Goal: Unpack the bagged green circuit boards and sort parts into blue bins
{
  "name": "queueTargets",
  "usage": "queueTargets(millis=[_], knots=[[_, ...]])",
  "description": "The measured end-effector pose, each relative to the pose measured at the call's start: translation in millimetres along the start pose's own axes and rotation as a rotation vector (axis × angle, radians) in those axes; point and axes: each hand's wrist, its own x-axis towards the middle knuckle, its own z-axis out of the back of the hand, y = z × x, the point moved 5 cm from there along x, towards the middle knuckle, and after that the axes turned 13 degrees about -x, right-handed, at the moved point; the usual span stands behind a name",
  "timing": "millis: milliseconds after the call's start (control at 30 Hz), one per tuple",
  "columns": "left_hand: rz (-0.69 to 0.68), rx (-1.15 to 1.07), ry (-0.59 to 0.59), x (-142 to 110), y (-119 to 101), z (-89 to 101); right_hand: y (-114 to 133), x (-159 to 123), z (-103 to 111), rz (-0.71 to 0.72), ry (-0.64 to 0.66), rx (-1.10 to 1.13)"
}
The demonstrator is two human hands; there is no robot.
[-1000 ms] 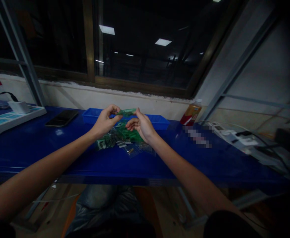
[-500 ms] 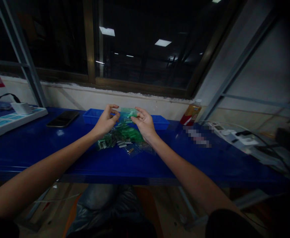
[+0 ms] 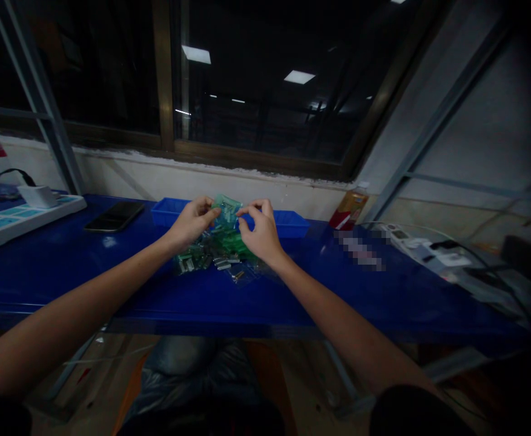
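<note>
A small green see-through plastic bag (image 3: 227,208) with small pieces inside is held up above the table. My left hand (image 3: 191,225) pinches its left edge between thumb and fingers. At the opposite edge, the thumb and forefinger of my right hand (image 3: 261,235) are closed on the bag, its other fingers curled. Beneath both hands lies a pile of green plastic bags (image 3: 229,242). Clear bags with small metal parts (image 3: 223,263) lie at the front of the pile.
Behind the hands stands a blue plastic tray (image 3: 292,225), partly hidden. A phone (image 3: 115,217) and a white power strip (image 3: 24,219) lie left on the blue table (image 3: 156,297). To the right are a drink bottle (image 3: 349,207) and another power strip with plugs (image 3: 428,254).
My left hand has moved in and taken hold of the bag's left edge. The bag has tilted and shifted slightly left; my right hand's grip has moved to its right edge.
</note>
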Motion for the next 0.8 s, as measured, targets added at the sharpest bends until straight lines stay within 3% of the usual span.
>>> queueTargets(millis=[133, 233, 300, 400, 467, 567, 667, 733, 800], knots=[[-0.354, 0.394, 0.142, -5.8, -15.2, -6.1, -17.8, 4.6, -13.2, -0.225, 0.142, 0.235], [-0.465, 0.578, 0.281, -10.1, -13.3, -13.4, -23.5, 4.0, -21.5, -0.352, 0.232, 0.45], [-0.483, 0.623, 0.306, -10.5, -10.6, -14.7, -22.1, 2.9, -21.2, -0.357, 0.219, 0.505], [-0.433, 0.6, 0.284, -8.7, -8.7, -13.7, -14.2, 1.4, -11.9, -0.245, 0.152, 0.372], [-0.328, 0.491, 0.235, -6.2, -7.5, -11.0, -4.9, 0.7, -2.9, -0.111, 0.11, 0.209], [-0.09, 0.166, 0.129, -2.4, -1.3, -5.8, 8.6, -0.6, 8.0, 0.048, 0.065, 0.082], [0.1, -0.125, 0.062, -0.7, 7.1, -5.3, 15.9, -1.2, 13.4, 0.108, 0.044, 0.088], [0.124, -0.188, 0.025, 0.4, 8.3, -4.9, 17.6, -1.2, 13.5, 0.12, 0.049, 0.11], [0.063, -0.169, -0.03, 1.2, 4.7, -1.7, 16.7, -0.7, 10.6, 0.104, 0.072, 0.149]])
